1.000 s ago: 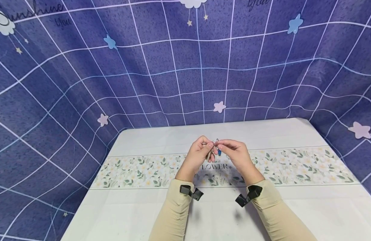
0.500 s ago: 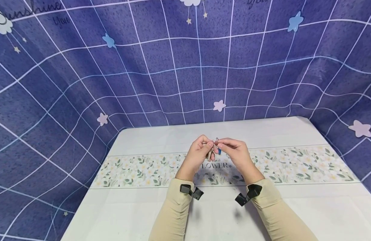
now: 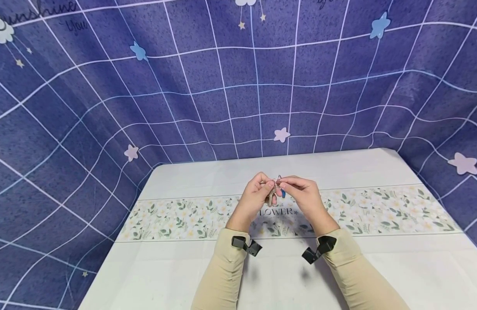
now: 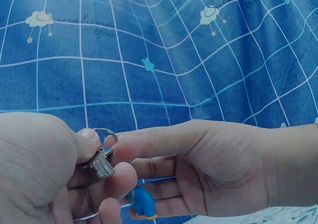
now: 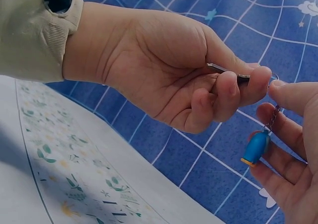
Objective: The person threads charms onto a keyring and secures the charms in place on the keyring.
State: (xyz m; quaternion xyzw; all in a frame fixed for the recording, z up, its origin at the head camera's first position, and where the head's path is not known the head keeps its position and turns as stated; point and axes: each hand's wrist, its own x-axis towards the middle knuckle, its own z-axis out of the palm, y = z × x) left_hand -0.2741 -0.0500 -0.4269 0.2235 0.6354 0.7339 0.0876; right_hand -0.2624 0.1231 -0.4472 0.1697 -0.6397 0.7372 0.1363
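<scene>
Both hands meet in front of the chest, over the table's far half. Between thumb and fingers, my left hand [image 3: 255,197] holds metal keys [image 4: 103,167], their blades hanging below the fingertips. A thin key ring [image 4: 107,131] loops up between the two hands. At its right side, my right hand [image 3: 301,193] pinches the ring with thumb and index finger. From the ring a short chain [image 5: 274,115] drops to a blue charm [image 5: 256,147] with a yellow-orange base, which hangs in front of the right hand's lower fingers. The fingertips partly hide the ring.
A white table [image 3: 164,271] carries a printed floral band [image 3: 377,211] across its middle. Behind and at both sides hangs a blue grid-patterned curtain [image 3: 207,107] with stars. Each sleeve has a black wrist camera, left camera [image 3: 246,245] and right camera [image 3: 318,249].
The keys below the left fingers have turned slightly and hang more upright. The blue charm has tilted a little. Both hands keep their hold at nearly the same place; the head view has shifted slightly.
</scene>
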